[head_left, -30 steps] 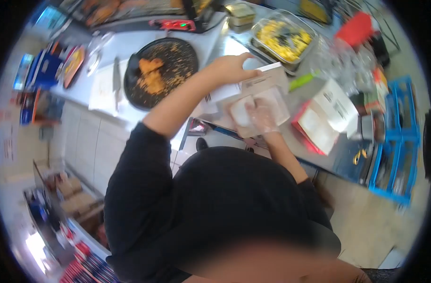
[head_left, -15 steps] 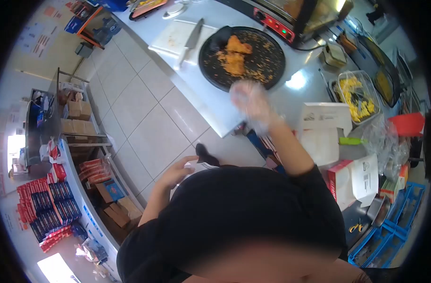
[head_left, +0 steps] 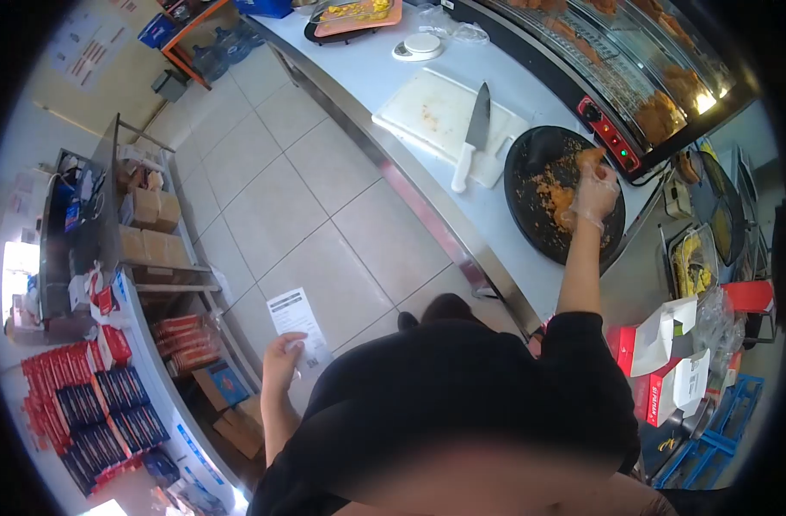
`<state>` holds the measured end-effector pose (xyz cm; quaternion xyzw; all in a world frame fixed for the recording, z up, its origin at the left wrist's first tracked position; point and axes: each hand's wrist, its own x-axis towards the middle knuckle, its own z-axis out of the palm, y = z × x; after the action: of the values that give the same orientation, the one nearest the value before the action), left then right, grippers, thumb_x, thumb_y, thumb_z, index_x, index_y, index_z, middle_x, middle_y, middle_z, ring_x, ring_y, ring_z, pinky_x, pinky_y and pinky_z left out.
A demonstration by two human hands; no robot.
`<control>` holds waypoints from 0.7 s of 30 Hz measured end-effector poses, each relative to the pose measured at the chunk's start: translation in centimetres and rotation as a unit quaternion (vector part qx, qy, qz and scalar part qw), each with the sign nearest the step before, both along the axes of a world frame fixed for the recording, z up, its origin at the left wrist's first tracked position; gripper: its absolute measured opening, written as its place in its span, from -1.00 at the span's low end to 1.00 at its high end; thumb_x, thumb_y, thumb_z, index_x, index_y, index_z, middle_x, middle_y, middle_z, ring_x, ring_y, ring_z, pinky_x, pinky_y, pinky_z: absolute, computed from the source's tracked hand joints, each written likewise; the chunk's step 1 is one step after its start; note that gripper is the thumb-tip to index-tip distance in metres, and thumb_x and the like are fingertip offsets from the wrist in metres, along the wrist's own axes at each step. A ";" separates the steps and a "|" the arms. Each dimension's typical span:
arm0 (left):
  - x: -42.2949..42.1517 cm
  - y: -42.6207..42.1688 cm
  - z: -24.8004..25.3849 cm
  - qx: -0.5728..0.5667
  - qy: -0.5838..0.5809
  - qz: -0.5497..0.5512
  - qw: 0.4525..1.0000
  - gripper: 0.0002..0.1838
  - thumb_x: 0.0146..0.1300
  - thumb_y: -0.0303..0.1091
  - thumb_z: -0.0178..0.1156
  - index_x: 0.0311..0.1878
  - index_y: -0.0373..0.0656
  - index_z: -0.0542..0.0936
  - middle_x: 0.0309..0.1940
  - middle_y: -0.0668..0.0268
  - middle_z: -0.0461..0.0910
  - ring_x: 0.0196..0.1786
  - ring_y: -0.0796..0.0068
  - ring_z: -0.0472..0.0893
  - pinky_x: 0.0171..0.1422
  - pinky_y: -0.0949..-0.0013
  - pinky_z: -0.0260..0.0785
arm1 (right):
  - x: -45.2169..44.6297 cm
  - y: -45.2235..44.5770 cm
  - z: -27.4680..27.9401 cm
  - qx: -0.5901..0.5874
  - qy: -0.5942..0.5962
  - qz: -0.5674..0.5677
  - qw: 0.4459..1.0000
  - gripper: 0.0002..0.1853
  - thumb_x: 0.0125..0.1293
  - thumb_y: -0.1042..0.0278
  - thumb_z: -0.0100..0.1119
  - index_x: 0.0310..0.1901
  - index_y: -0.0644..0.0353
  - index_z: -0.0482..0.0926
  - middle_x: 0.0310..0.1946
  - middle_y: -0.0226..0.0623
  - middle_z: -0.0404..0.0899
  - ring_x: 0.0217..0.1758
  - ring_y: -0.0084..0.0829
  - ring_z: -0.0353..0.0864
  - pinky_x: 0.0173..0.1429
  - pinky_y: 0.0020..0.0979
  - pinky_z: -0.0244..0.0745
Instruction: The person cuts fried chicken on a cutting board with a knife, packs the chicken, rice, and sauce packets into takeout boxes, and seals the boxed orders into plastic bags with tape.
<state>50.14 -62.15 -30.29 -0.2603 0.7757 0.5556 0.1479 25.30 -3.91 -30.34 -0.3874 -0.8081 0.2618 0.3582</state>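
My left hand [head_left: 283,354] pinches a printed white paper slip [head_left: 300,322] by its edge, low over the tiled floor. At the right, my right hand [head_left: 595,193], in a clear plastic glove, is closed on a piece of fried food [head_left: 590,158] over a round black tray [head_left: 531,224]. Golden crumbs and another fried piece [head_left: 560,205] lie on this tray, partly behind the glove. Left of it, a knife [head_left: 476,129] with a white handle rests on a white cutting board [head_left: 427,107].
A glass display warmer [head_left: 612,138] stands behind the tray. Open red-and-white boxes [head_left: 655,340], a container of yellow food [head_left: 692,262] and a blue rack [head_left: 715,434] are at the right. Shelves with cardboard boxes [head_left: 152,209] stand left. A white scale [head_left: 421,45] sits on the counter.
My right hand has left the open box, crossed to the tray and taken hold of fried food. My left hand has moved from the box to the lower left, with the slip. The view has turned left.
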 end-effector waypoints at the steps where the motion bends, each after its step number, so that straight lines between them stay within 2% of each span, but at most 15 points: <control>1: -2.6 -0.8 -0.7 -0.070 0.012 -0.030 0.997 -0.82 0.11 -0.54 0.11 -0.21 -0.20 0.62 -0.32 0.35 0.58 -0.32 0.60 0.50 -0.21 0.51 0.35 | -1.2 -1.6 1.0 0.006 0.006 0.101 0.995 -0.64 0.04 0.12 0.30 -0.29 0.29 0.59 -0.37 -0.13 0.62 -0.29 -0.27 0.62 -0.15 -0.32 0.48; 2: -5.4 -1.0 -1.6 -0.104 0.058 -0.063 0.991 -0.81 0.11 -0.53 0.10 -0.20 -0.20 0.61 -0.31 0.34 0.59 -0.29 0.58 0.51 -0.17 0.49 0.36 | -2.5 -3.5 1.6 0.009 0.009 0.199 0.980 -0.63 0.03 0.13 0.31 -0.28 0.29 0.59 -0.36 -0.15 0.63 -0.30 -0.32 0.61 -0.16 -0.34 0.47; 4: -12.0 0.3 -1.2 -0.154 0.106 -0.123 0.975 -0.78 0.10 -0.54 0.08 -0.17 -0.20 0.60 -0.29 0.29 0.59 -0.24 0.55 0.53 -0.12 0.47 0.36 | -6.7 -7.9 2.1 -0.051 -0.128 0.344 0.929 -0.63 -0.03 0.10 0.29 -0.29 0.23 0.60 -0.30 -0.11 0.62 -0.27 -0.23 0.60 -0.16 -0.32 0.47; 6: -17.6 3.5 1.3 -0.168 0.108 -0.150 0.968 -0.78 0.10 -0.54 0.08 -0.17 -0.20 0.60 -0.29 0.26 0.59 -0.22 0.54 0.53 -0.12 0.47 0.36 | -12.4 -11.9 -1.2 -0.112 -0.187 0.424 0.879 -0.64 -0.02 0.08 0.25 -0.28 0.19 0.61 -0.31 -0.14 0.62 -0.22 -0.25 0.60 -0.12 -0.35 0.46; 7: -20.0 4.9 2.5 -0.115 0.116 -0.149 0.975 -0.76 0.09 -0.55 0.07 -0.15 -0.20 0.59 -0.28 0.25 0.59 -0.22 0.53 0.54 -0.12 0.47 0.37 | -15.3 -13.2 -3.8 -0.117 -0.205 0.462 0.855 -0.65 0.00 0.07 0.22 -0.28 0.17 0.61 -0.32 -0.13 0.62 -0.21 -0.24 0.60 -0.09 -0.34 0.46; 8: -22.1 5.6 3.1 -0.065 0.124 -0.147 0.979 -0.75 0.09 -0.56 0.06 -0.14 -0.21 0.59 -0.28 0.24 0.59 -0.22 0.52 0.54 -0.13 0.47 0.37 | -17.3 -14.2 -5.2 -0.121 -0.203 0.463 0.854 -0.65 0.00 0.07 0.22 -0.28 0.17 0.61 -0.32 -0.13 0.62 -0.21 -0.24 0.60 -0.09 -0.34 0.46; 10: -25.0 4.3 1.9 -0.092 0.113 -0.152 0.978 -0.76 0.09 -0.56 0.05 -0.16 -0.22 0.60 -0.30 0.25 0.60 -0.25 0.54 0.53 -0.16 0.49 0.37 | -20.5 -16.0 -7.5 0.089 -0.312 0.401 0.857 -0.50 0.02 0.07 0.23 -0.04 0.21 0.48 -0.21 -0.13 0.57 -0.09 -0.21 0.55 -0.01 -0.29 0.44; 11: -26.1 3.1 1.6 -0.112 0.100 -0.160 0.976 -0.77 0.10 -0.56 0.04 -0.18 -0.23 0.61 -0.31 0.26 0.60 -0.27 0.56 0.53 -0.19 0.51 0.36 | -19.2 -16.1 -6.2 0.141 -0.288 0.373 0.871 -0.45 0.05 0.01 0.18 0.04 0.16 0.43 -0.08 -0.06 0.50 0.00 -0.12 0.49 0.05 -0.20 0.41; 13: -28.1 0.3 1.9 -0.123 0.052 -0.164 0.977 -0.79 0.11 -0.55 0.05 -0.21 -0.23 0.62 -0.34 0.28 0.61 -0.30 0.59 0.52 -0.22 0.53 0.35 | -16.6 -16.9 -3.1 0.050 -0.404 0.285 0.868 -0.43 0.10 -0.02 0.10 0.13 0.08 0.38 -0.06 -0.12 0.50 0.07 -0.17 0.48 0.07 -0.21 0.42; 14: -29.6 -0.9 1.5 -0.121 0.017 -0.156 0.980 -0.80 0.12 -0.54 0.05 -0.24 -0.23 0.63 -0.37 0.30 0.61 -0.32 0.62 0.52 -0.24 0.54 0.34 | -16.0 -16.9 -3.0 0.045 -0.409 0.275 0.869 -0.43 0.10 -0.02 0.10 0.13 0.08 0.38 -0.06 -0.12 0.50 0.07 -0.17 0.48 0.07 -0.21 0.42; 15: -31.0 -2.3 0.5 -0.048 0.010 -0.129 0.990 -0.83 0.16 -0.49 0.06 -0.28 -0.22 0.65 -0.42 0.33 0.61 -0.35 0.67 0.50 -0.26 0.56 0.33 | -15.0 -16.8 -3.1 0.021 -0.442 0.262 0.857 -0.47 0.13 0.03 0.07 0.12 0.08 0.38 -0.06 -0.10 0.49 0.05 -0.14 0.50 0.07 -0.17 0.42; 16: -32.5 -2.5 0.5 -0.044 -0.005 -0.140 0.989 -0.83 0.16 -0.49 0.06 -0.28 -0.22 0.65 -0.42 0.33 0.61 -0.35 0.67 0.50 -0.26 0.56 0.33 | -14.4 -16.7 -3.3 -0.004 -0.478 0.249 0.843 -0.52 0.16 0.07 0.04 0.11 0.07 0.38 -0.05 -0.09 0.49 0.04 -0.11 0.51 0.08 -0.14 0.41; 18: -37.0 -1.8 0.9 -0.143 0.031 -0.144 0.979 -0.80 0.19 -0.47 0.04 -0.23 -0.22 0.64 -0.43 0.31 0.61 -0.34 0.65 0.51 -0.26 0.54 0.34 | -15.0 -16.4 -4.8 -0.029 -0.500 0.208 0.840 -0.54 0.17 0.13 0.01 0.10 0.08 0.39 -0.07 -0.07 0.50 0.00 -0.08 0.53 0.06 -0.13 0.42; 20: -41.6 0.0 1.9 -0.193 0.121 -0.139 0.964 -0.76 0.21 -0.47 0.01 -0.12 -0.22 0.62 -0.33 0.23 0.62 -0.29 0.58 0.53 -0.24 0.53 0.34 | -15.3 -16.1 -5.5 -0.054 -0.515 0.168 0.839 -0.57 0.18 0.19 -0.01 0.10 0.10 0.39 -0.10 -0.05 0.52 -0.04 -0.05 0.55 0.05 -0.11 0.43; 21: -44.0 0.7 2.0 -0.194 0.192 -0.147 0.951 -0.74 0.20 -0.48 0.01 -0.07 -0.21 0.59 -0.25 0.18 0.61 -0.25 0.53 0.55 -0.20 0.50 0.35 | -15.4 -15.5 -5.5 -0.074 -0.503 0.176 0.843 -0.60 0.18 0.23 -0.05 0.06 0.12 0.41 -0.19 -0.01 0.53 -0.10 -0.02 0.56 0.01 -0.10 0.45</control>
<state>6.11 -61.49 -28.31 -0.0558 0.9117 0.4063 0.0232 9.95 -19.42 -35.84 -0.3424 -0.9103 0.1481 -0.1796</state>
